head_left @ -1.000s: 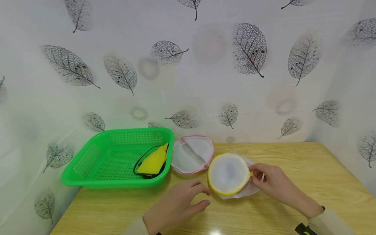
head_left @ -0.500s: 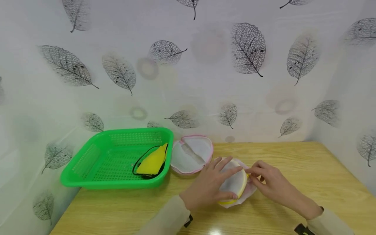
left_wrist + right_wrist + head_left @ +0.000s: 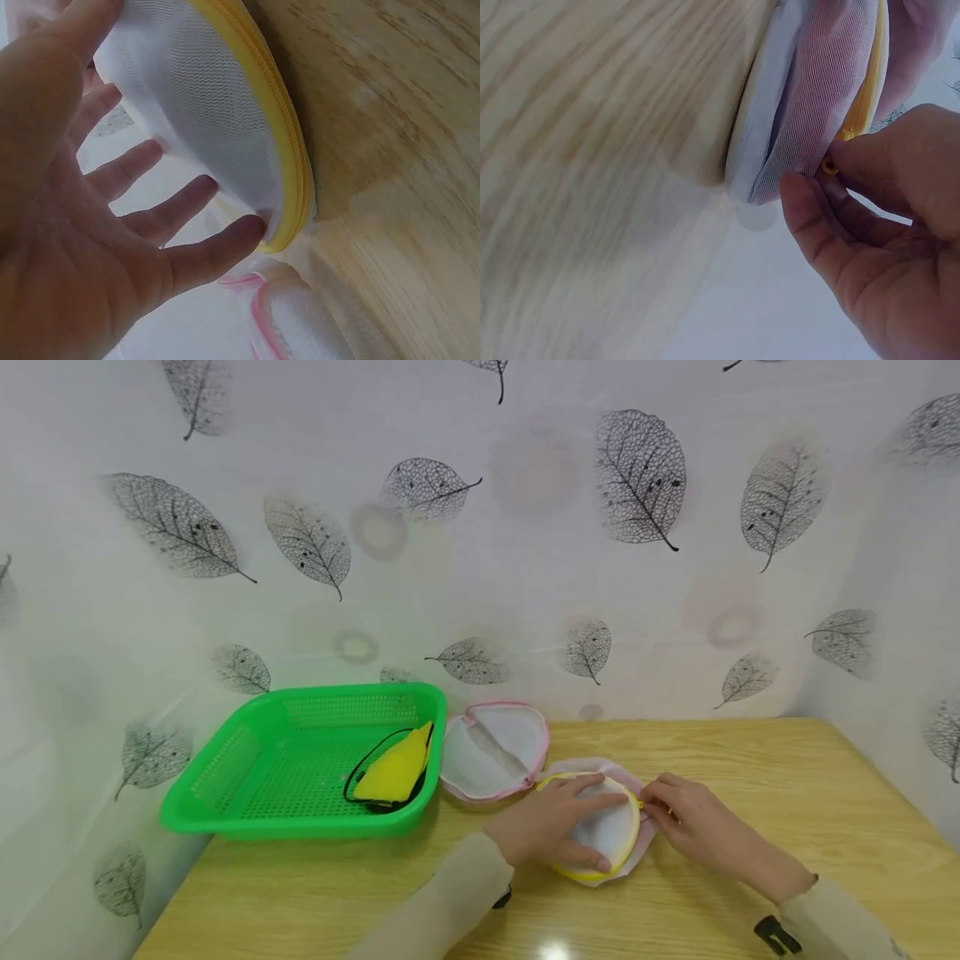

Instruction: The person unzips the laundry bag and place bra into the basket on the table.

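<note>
A round white mesh laundry bag [image 3: 609, 828] with a yellow zipper edge lies on the wooden table, with pale pinkish fabric spreading out around it. My left hand [image 3: 553, 820] rests on its top with the fingers spread; in the left wrist view the fingertips touch the mesh [image 3: 202, 82]. At the bag's right edge, my right hand [image 3: 696, 827] pinches the small yellow zipper pull [image 3: 829, 166] between thumb and fingers. Most of the pull is hidden by the fingertips. Just behind and left lies a second mesh laundry bag [image 3: 517, 733] with pink trim.
A green plastic basket [image 3: 300, 828] stands at the left, against the pink-trimmed bag. In its right end lies a yellow object [image 3: 397, 767] with a black cord. A leaf-printed curtain [image 3: 487, 577] hangs behind the wooden table [image 3: 787, 793].
My left hand has moved right from beside the yellow-edged bag onto its top, fingers spreading. The bag has shifted slightly under it. My right hand keeps its pinch at the zipper pull.
</note>
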`<state>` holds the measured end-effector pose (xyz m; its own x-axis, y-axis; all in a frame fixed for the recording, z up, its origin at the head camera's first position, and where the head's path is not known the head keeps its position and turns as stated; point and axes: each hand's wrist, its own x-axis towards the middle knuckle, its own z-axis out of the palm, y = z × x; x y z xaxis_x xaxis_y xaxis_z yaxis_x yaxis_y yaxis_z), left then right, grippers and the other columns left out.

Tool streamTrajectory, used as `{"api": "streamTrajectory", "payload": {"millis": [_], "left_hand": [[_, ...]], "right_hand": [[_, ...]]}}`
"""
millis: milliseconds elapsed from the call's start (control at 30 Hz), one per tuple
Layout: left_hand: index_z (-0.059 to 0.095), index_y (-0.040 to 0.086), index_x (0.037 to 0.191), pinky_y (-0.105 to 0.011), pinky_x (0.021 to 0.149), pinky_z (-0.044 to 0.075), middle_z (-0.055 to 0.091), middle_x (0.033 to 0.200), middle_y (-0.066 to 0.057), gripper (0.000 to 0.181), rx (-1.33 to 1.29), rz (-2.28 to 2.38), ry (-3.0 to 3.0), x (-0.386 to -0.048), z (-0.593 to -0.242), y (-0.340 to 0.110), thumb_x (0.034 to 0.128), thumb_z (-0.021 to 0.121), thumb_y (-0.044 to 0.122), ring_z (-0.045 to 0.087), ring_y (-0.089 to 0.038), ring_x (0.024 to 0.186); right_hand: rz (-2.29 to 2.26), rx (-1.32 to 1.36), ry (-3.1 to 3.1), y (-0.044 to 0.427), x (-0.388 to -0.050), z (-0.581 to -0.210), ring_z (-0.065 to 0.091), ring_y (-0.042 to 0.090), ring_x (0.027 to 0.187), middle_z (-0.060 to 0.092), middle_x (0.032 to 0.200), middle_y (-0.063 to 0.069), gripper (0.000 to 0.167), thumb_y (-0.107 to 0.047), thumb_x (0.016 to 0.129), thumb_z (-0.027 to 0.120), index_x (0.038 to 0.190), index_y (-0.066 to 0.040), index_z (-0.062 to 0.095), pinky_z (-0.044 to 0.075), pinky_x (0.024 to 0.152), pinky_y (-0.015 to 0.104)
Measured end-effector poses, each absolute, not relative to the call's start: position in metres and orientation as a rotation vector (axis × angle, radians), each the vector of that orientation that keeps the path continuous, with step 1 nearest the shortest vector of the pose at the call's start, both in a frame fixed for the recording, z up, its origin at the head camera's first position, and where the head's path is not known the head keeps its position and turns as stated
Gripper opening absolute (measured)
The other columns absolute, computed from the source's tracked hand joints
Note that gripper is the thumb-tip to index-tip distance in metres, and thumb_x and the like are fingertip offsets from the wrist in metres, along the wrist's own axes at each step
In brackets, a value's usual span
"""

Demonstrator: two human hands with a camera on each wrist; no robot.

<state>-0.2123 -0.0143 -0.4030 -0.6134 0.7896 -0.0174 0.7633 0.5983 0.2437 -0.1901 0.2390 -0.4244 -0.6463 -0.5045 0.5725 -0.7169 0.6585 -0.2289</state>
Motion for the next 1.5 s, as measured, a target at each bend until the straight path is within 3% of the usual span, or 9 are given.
{"api": "streamTrajectory", "payload": {"millis": [333, 767, 1500], "left_hand": [[0.040, 0.040, 0.156, -0.036, 0.107, 0.050, 0.035, 0.166, -0.002, 0.080, 1.314, 0.136, 2.742, -0.2149, -0.4070, -0.0075, 0.0867, 0.068, 0.069, 0.050, -0.031, 0.141], [0.041, 0.039, 0.156, -0.035, 0.106, 0.050, 0.039, 0.163, -0.003, 0.079, 1.347, 0.050, 2.769, -0.2136, -0.4070, -0.0037, 0.0875, 0.064, 0.071, 0.053, -0.029, 0.137], [0.041, 0.040, 0.155, -0.033, 0.105, 0.051, 0.038, 0.163, 0.000, 0.080, 1.318, 0.045, 2.761, -0.2146, -0.4059, -0.0037, 0.0860, 0.065, 0.073, 0.055, -0.028, 0.133]], "right_hand": [[0.529, 0.964, -2.493, 0.2425, -0.1952, -0.4275, 0.052, -0.003, 0.074, 0.060, 0.083, -0.010, 0.025, 0.010, 0.080, 0.075, 0.089, -0.012, 0.067, 0.048, 0.060, 0.022], [0.373, 0.959, -2.531, 0.2421, -0.1905, -0.4262, 0.063, 0.011, 0.077, 0.063, 0.087, -0.008, 0.029, 0.011, 0.076, 0.074, 0.088, -0.015, 0.066, 0.056, 0.068, 0.028], [0.393, 0.987, -2.492, 0.2423, -0.1882, -0.4288, 0.056, 0.004, 0.073, 0.058, 0.082, -0.011, 0.030, 0.011, 0.075, 0.076, 0.086, -0.015, 0.066, 0.053, 0.062, 0.026]]}}
